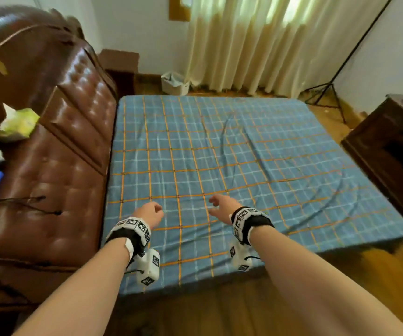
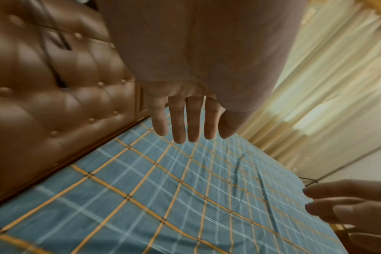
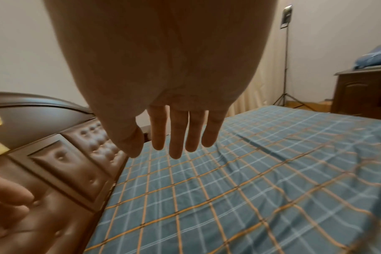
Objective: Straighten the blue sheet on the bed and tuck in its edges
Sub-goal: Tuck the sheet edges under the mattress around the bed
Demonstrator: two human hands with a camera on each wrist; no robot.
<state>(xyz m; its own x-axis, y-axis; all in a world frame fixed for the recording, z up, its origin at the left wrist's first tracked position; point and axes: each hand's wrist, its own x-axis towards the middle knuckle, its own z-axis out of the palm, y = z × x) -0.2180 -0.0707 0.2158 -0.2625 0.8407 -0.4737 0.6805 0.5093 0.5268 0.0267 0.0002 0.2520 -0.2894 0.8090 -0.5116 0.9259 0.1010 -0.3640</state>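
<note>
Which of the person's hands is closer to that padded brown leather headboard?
Left. The left hand hovers over the blue checked sheet near the padded brown leather headboard; the right hand hovers farther toward the bed's middle.

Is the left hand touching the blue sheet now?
Apart. In the left wrist view the left hand hangs with straight fingers above the blue sheet, and a clear gap shows under the fingertips.

Brown tufted leather headboard (image 1: 69, 132) along left side. Cream curtains (image 1: 256, 44) hang at far wall. White bin (image 1: 175, 83) on floor near curtain foot. Black light stand (image 1: 329, 93) in far right corner. Dark wooden cabinet (image 1: 389, 151) at right, blue bundle (image 3: 372, 58) on top.
</note>
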